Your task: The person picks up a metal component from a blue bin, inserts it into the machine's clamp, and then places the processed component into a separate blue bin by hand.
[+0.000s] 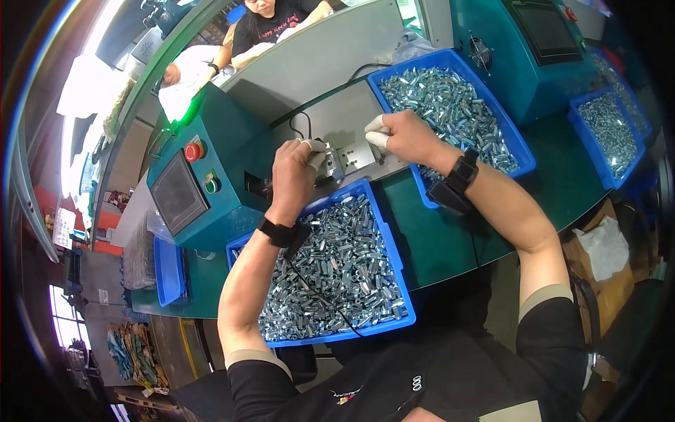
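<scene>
Metal parts (330, 264) fill our blue bins (388, 243). By a silver block (356, 156), our left hand (295, 165) and right hand (406, 136) have narrow, bent fingers; we can't tell what they hold.

Bench (439, 243): left machine (228, 144) and right machine (492, 35) on top | block (356, 156): between left hand (294, 169) and right hand (409, 137) | near tray (398, 264): before block, parts (330, 260) inside | far tray (522, 160): right of block, parts inside | side tray (593, 151): far right, parts inside

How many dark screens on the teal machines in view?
2: the left screen sits left of the left hand; the right screen is at upper right, beyond the right hand. Others could be hidden or out of frame.
</scene>
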`<state>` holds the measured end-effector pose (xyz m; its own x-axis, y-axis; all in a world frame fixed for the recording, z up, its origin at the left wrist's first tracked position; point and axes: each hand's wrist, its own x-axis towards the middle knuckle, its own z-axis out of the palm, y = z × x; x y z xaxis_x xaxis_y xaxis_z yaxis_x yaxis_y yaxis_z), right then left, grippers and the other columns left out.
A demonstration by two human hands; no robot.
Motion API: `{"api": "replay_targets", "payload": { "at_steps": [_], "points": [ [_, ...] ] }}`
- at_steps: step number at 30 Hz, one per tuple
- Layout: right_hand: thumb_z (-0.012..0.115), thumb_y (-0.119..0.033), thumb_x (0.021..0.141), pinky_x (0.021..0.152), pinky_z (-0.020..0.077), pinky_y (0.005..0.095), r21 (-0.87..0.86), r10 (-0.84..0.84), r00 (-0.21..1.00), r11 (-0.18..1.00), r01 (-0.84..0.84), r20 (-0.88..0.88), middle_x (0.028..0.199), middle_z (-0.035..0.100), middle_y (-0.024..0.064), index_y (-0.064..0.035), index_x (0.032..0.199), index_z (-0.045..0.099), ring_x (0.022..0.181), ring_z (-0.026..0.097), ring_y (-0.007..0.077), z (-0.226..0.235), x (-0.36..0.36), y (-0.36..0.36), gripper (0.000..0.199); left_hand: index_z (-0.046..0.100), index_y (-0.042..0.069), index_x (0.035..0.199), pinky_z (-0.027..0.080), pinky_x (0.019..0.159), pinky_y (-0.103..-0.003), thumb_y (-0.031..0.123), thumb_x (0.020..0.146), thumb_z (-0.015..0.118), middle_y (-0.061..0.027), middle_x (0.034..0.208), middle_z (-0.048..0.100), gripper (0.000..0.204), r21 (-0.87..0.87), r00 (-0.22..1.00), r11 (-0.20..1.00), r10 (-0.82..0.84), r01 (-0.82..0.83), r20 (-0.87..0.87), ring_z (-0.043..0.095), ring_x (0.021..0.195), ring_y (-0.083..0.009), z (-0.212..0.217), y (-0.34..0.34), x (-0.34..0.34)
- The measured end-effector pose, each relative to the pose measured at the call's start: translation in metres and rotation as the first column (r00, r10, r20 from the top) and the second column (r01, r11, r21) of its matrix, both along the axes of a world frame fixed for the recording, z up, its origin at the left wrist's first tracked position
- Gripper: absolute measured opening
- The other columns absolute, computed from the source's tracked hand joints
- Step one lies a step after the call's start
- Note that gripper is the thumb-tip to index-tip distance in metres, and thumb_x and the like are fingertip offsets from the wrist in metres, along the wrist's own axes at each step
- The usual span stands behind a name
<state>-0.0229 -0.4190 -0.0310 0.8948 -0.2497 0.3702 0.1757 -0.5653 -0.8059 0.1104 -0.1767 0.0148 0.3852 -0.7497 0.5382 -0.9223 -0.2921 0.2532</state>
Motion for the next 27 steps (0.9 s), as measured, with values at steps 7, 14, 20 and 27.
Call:
{"api": "replay_targets", "payload": {
  "at_steps": [7,14,20,27],
  "points": [
    [0.075,-0.022,0.098,0.07,0.0573,0.0325,0.015,-0.001,1.0,1.0,0.001,-0.005,0.09,0.081,0.0141,-0.001,0.111,0.079,0.076,0.076,0.0172,-0.002,-0.001,-0.002,0.025,0.077,0.007,0.1,0.053,0.084,-0.041,-0.002,0.083,0.076,-0.0097,0.093,0.071,0.019,0.083,0.996,0.995,0.039,-0.045,0.075,0.066,0.097,-0.0326,-0.009,0.003,0.006],
    [0.076,-0.022,0.097,0.072,0.0578,0.0333,0.008,0.015,1.0,1.0,-0.015,0.003,0.09,0.081,0.0139,-0.0011,0.112,0.079,0.077,0.076,0.0189,-0.005,0.002,-0.001,0.026,0.077,0.006,0.099,0.051,0.088,-0.043,-0.002,0.082,0.073,-0.0097,0.087,0.066,0.02,0.115,0.989,0.993,0.016,-0.033,0.145,0.063,0.093,-0.0327,-0.012,0.005,0.006],
    [0.076,-0.025,0.096,0.08,0.0577,0.0345,-0.045,0.181,0.977,0.981,-0.187,-0.11,0.101,0.08,0.0142,-0.0044,0.129,0.074,0.089,0.077,0.0248,0.001,0.008,0.018,0.038,0.077,0.006,0.101,0.05,0.09,-0.044,0.0,0.083,0.071,-0.009,0.084,0.064,0.019,0.143,0.969,0.99,-0.047,0.012,0.244,0.061,0.091,-0.0323,-0.007,0.008,0.003],
    [0.077,-0.025,0.095,0.091,0.0552,0.037,-0.099,0.35,0.91,0.921,-0.378,-0.223,0.118,0.074,0.0158,-0.0058,0.14,0.069,0.105,0.072,0.0283,0.008,0.026,0.032,0.05,0.078,0.006,0.108,0.05,0.093,-0.044,0.001,0.084,0.073,-0.0107,0.09,0.067,0.025,0.173,0.965,0.984,-0.004,-0.043,0.264,0.063,0.096,-0.0335,0.001,0.014,-0.01]
  ]
}}
